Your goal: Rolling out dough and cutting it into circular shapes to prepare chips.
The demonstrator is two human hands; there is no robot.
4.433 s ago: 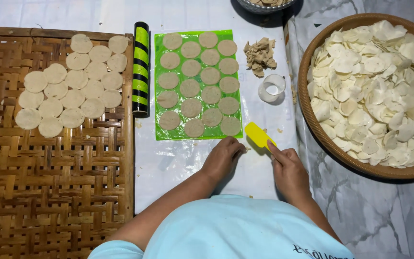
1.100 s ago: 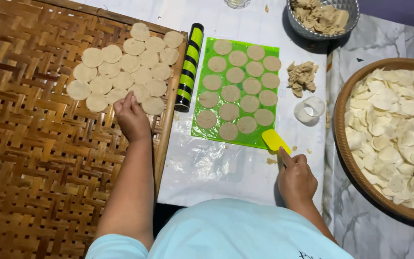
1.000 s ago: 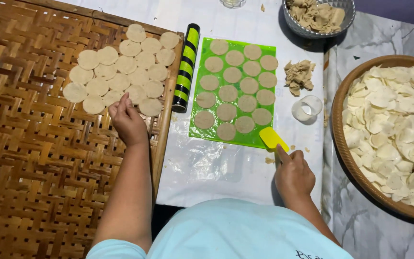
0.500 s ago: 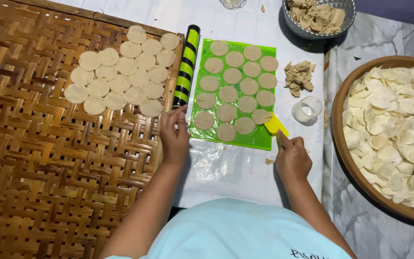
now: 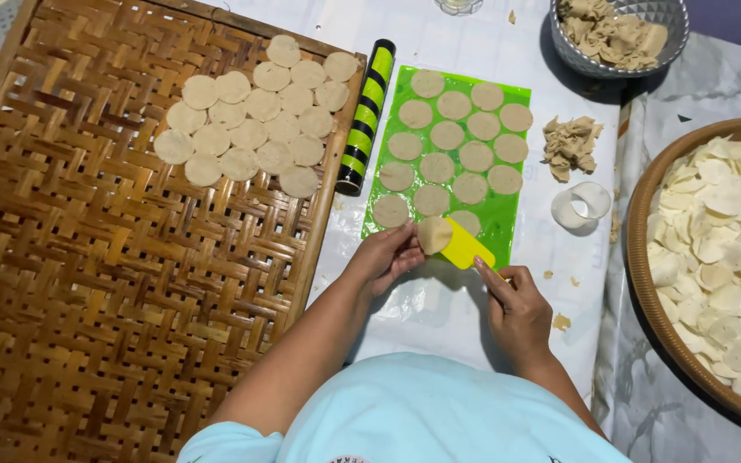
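Left fingers: the fingers (image 5: 406, 249) of the left hand (image 5: 383, 257) pinch the edge of one pale dough disc (image 5: 433, 234), lifting it off the yellow scraper (image 5: 465, 248).
Right fingers: the right hand (image 5: 518, 309) is curled around the scraper's handle, forefinger stretched along it, blade slid under the disc.
Disc in hand: it sits at the near edge of the green mat (image 5: 499, 231), partly on the blade, partly between the left fingertips, tilted and no longer flat.
Mat: rows of cut discs (image 5: 452, 141) lie on it, apart from one another; the near row is thinned out.
Beside the mat: a black and green striped rolling pin (image 5: 366, 116) lies along its left edge; a ring cutter (image 5: 583, 206) and a heap of dough scraps (image 5: 569, 144) lie to its right, on the white sheet covering the bench (image 5: 439, 309).
Woven tray: the bamboo tray (image 5: 87, 300) to the left carries a cluster of laid discs (image 5: 255, 120) at its far end; most of it is bare weave.
Further out: a grey bowl (image 5: 666, 47) of scraps at the far right, a wide wooden bowl (image 5: 645, 283) of dried white chips at the right edge.
Step, as judged: a disc is being freed from the mat and passed to the left hand.
Next move, as judged: a light carry to the tray without stretching the soft disc, setting it beside the cluster.
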